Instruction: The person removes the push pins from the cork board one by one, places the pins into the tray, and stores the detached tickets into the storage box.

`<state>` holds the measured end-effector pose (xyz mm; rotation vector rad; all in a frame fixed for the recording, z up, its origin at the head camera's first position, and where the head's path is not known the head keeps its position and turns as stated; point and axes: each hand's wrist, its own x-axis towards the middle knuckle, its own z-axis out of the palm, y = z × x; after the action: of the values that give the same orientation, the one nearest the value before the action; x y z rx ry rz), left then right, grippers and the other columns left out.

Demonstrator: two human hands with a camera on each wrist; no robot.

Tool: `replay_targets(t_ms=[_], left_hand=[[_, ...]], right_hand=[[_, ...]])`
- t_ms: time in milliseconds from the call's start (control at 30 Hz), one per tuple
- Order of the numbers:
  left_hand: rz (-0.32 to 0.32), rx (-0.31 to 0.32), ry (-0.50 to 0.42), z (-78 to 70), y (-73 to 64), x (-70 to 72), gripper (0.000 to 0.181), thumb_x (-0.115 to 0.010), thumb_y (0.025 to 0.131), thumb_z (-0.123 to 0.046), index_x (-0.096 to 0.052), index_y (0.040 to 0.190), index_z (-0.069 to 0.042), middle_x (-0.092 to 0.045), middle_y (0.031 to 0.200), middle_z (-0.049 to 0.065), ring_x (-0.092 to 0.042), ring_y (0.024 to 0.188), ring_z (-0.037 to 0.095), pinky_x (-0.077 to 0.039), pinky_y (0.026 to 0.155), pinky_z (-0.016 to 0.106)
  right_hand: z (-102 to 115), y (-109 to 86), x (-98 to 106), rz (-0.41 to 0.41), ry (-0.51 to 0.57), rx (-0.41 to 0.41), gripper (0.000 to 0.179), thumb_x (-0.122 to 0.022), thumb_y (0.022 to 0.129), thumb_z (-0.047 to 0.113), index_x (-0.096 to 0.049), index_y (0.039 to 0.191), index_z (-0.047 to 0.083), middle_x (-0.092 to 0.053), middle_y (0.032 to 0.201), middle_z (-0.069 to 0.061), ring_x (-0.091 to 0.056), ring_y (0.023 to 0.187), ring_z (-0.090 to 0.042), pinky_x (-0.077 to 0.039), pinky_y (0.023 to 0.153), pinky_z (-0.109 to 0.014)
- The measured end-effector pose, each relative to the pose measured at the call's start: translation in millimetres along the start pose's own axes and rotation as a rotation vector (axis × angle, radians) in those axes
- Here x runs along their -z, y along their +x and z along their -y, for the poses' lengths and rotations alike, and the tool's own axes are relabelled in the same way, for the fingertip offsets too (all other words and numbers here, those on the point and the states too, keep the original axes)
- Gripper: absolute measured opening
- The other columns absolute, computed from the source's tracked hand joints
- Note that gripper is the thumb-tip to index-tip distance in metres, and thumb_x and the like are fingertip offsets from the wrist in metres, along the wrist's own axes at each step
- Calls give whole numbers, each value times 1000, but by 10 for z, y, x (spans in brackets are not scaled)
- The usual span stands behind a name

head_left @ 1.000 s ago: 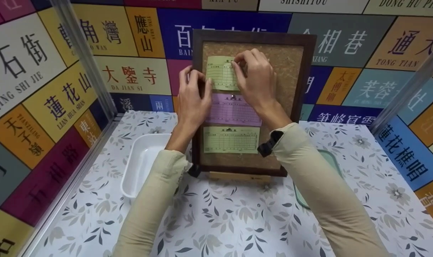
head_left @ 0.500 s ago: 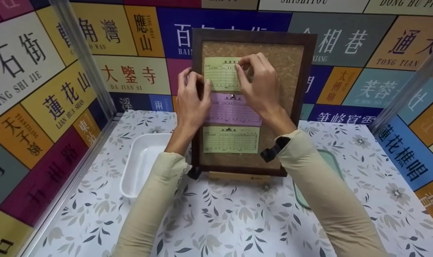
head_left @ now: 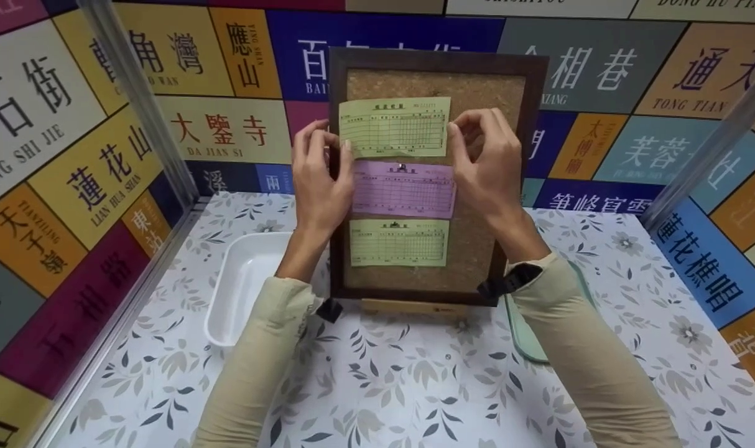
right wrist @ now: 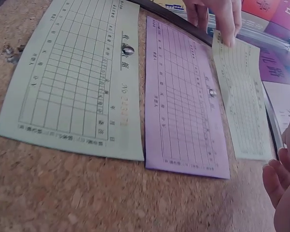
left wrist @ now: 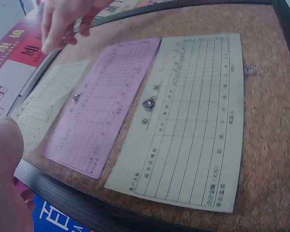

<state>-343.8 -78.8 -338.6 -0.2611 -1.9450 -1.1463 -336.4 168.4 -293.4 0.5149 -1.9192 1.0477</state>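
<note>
A brown-framed corkboard (head_left: pixel 477 261) stands on the table with paper form slips on it. My left hand (head_left: pixel 320 177) grips the left end of the upper yellow-green slip (head_left: pixel 393 127), its thumb on the front. My right hand (head_left: pixel 489 165) is by that slip's right edge, fingers bent and thumb close to the edge. Whether it touches the paper or holds something small is unclear. Below are a purple slip (head_left: pixel 402 193) and a lower green slip (head_left: pixel 399 242). Silver pins, one pin (right wrist: pixel 128 50) on the green and another pin (right wrist: pixel 212 93) on the purple, show at their top edges.
A white tray (head_left: pixel 219 311) lies on the table left of the board. A green tray (head_left: pixel 527 339) is partly hidden under the right forearm. A wooden foot (head_left: pixel 415 307) supports the board. Sign-covered walls (head_left: pixel 228 130) enclose the flowered table (head_left: pixel 415 386).
My right hand has moved right and slightly down, from over the upper slip to its right edge, uncovering the slip. My left hand has shifted slightly left, still at the left end.
</note>
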Motion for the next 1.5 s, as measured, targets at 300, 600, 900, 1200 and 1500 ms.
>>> replay_targets(t_ms=[300, 600, 900, 1200, 1500], left_hand=[[-16, 8, -92, -37, -67, 157, 19, -66, 108, -26, -68, 107, -8, -66, 141, 7, -55, 142, 14, -36, 125, 27], [-94, -39, -201, 21, -150, 351, 21, -69, 107, -25, -71, 109, -4, -71, 124, 7, -65, 114, 18, -55, 99, 39], [-80, 7, -258, 91, -306, 561, 15, -70, 105, -13, -68, 106, 2, -73, 99, 13, -66, 92, 17, -55, 89, 34], [-58, 63, -249, 30, -406, 880, 14, -68, 106, -7, -66, 109, 6, -72, 101, 16, -66, 89, 13, -53, 87, 28], [48, 130, -209, 201, -488, 1039, 14, -66, 107, -9, -65, 112, 5, -71, 104, 14, -68, 92, 15, -53, 87, 27]], right_hand=[[-102, -218, 338, -96, 10, 16, 21, -72, 105, 21, -71, 105, 0, -65, 96, -7, -60, 80, -12, -48, 64, -20], [-92, -509, 608, -101, -44, -40, 19, -73, 104, 15, -72, 109, -3, -68, 101, -16, -61, 92, -6, -52, 75, -19], [-38, -777, 901, -139, -61, -139, 18, -71, 103, 8, -70, 110, -8, -67, 102, -15, -61, 94, -4, -50, 75, -16], [-308, -1030, 1155, -121, -128, -202, 18, -72, 103, 9, -70, 111, -8, -70, 102, -16, -61, 94, -1, -48, 76, -11], [-533, -1271, 1302, -114, -157, -253, 17, -72, 103, 8, -70, 110, -7, -68, 90, -10, -59, 72, 1, -45, 69, -9]])
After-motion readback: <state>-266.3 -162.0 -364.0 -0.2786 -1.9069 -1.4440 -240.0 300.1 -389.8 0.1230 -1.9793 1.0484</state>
